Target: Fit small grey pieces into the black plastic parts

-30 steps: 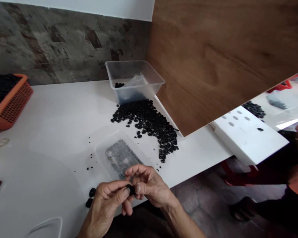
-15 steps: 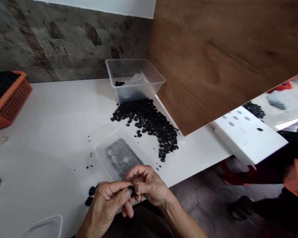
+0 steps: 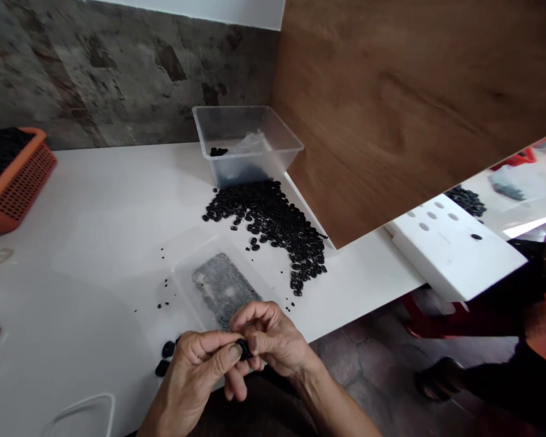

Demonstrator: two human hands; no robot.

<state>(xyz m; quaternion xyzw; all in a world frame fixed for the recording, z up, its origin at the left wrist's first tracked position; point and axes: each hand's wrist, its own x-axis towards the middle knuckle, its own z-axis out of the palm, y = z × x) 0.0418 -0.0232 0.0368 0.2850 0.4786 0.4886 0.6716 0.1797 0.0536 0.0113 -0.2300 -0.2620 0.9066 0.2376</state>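
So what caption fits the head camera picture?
Left hand and right hand pinch a small black piece near a clear tray.

The left hand (image 3: 198,367) and right hand (image 3: 279,340) pinched a small black piece (image 3: 243,348) near a shallow tray (image 3: 185,282); beyond, a dark heap (image 3: 273,215) lay before a clear tub (image 3: 243,171).

Muted light, soft shadow on white table (image 3: 104,218), dim floor (image 3: 350,352), right-side glare

Over my remote feed, I saw 1 white table (image 3: 104,206) against a mottled grey-brown wall (image 3: 122,79), white higher up. A brown wooden board (image 3: 391,133) rose on the right, above a dim tiled floor (image 3: 359,364).
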